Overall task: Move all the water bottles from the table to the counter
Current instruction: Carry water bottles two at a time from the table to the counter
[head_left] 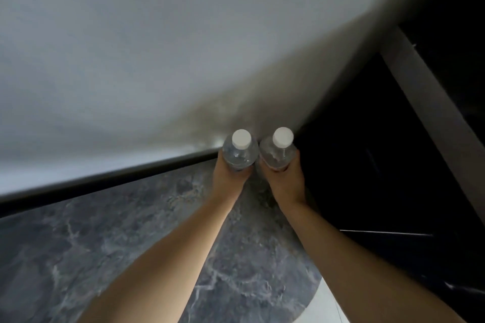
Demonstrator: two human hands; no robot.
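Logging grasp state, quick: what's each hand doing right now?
Left hand: closed around the left water bottle.
Right hand: closed around the right water bottle.

One head-worn view looks steeply down and forward along both bare forearms, close to the grey marbled counter (78,257) beneath. It faces a pale wall (131,47) that fills the upper frame, with wide-angle bending of straight edges. A dark area lies at right.
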